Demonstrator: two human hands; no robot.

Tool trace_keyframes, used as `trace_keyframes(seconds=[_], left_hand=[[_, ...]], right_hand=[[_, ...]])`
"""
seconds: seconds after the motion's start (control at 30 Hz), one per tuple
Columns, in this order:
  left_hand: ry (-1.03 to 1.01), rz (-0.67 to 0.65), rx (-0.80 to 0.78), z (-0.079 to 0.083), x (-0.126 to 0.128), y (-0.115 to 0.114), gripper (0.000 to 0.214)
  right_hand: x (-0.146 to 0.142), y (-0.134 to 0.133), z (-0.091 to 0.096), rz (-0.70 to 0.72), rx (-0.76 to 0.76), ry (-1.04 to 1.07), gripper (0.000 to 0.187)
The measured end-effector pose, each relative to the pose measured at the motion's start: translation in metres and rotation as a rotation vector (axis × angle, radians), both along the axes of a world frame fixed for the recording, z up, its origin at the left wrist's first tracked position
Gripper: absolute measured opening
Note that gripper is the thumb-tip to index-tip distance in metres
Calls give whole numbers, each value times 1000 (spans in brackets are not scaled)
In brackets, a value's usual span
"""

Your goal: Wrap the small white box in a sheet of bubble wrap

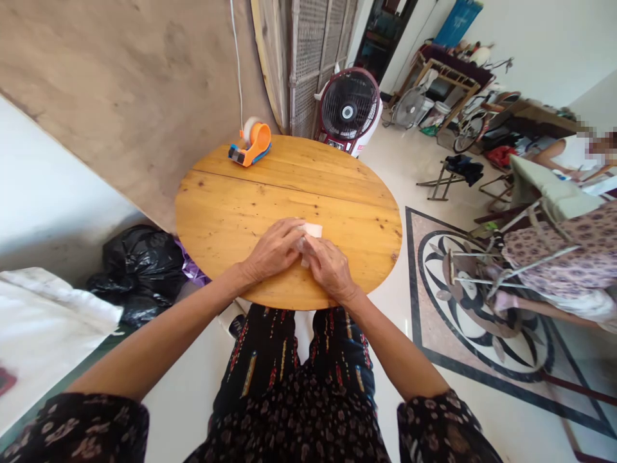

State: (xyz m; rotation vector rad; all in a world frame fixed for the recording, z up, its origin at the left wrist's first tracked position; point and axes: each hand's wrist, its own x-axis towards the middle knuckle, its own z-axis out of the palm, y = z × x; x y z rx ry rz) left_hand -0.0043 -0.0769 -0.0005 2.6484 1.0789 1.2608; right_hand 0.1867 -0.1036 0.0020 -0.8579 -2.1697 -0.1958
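Observation:
My left hand (pixel 276 249) and my right hand (pixel 332 267) meet over the near middle of a round wooden table (pixel 289 193). Between their fingertips is a small pale flat piece (pixel 314 229), perhaps paper or card; the fingers cover most of it, so its kind is unclear. Something clear and shiny, possibly film or tape, shows at the fingertips. Both hands have their fingers bent and closed around this piece. Toward the table's far left edge stands an orange and blue tape dispenser (pixel 250 146) with a roll of tape on it.
An electric fan (pixel 348 109) stands just beyond the table. Black plastic bags (pixel 139 267) lie on the floor at left, near a white cloth (pixel 48 334). To the right are a stool (pixel 446 180), a seated person (pixel 563 151), another person's patterned clothing (pixel 569 251) and a bicycle (pixel 475 125).

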Motion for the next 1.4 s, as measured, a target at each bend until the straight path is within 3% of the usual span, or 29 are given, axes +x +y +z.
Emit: trace_keyframes(seconds=[0.13,0.47,0.57,0.87,1.07,1.17,1.3,1.4], left_hand=[[33,-21,34,-2,-5,-2,24],[103,-59,-146,1,-11,-1,23],[78,-32,-182,1,-8,3,19],[2,-133,-257,-6,-2,18,23],[-104,-148,-322,4,5,20,12],[-215,-135,-481,14,7,18,16],[-407,-211,-922,32,9,10,24],[-525,-261,-1144,43,12,8,27]], right_hand=[[6,-2,-4,-4,-69,2,53],[26,-7,-7,99,-284,-66,59],[26,-7,-7,111,-295,-56,61],[27,-7,4,99,-284,77,62],[29,4,13,105,-279,12,66],[33,3,20,144,-272,-10,70],[38,-1,35,156,-331,-14,75],[37,3,41,158,-391,36,76]])
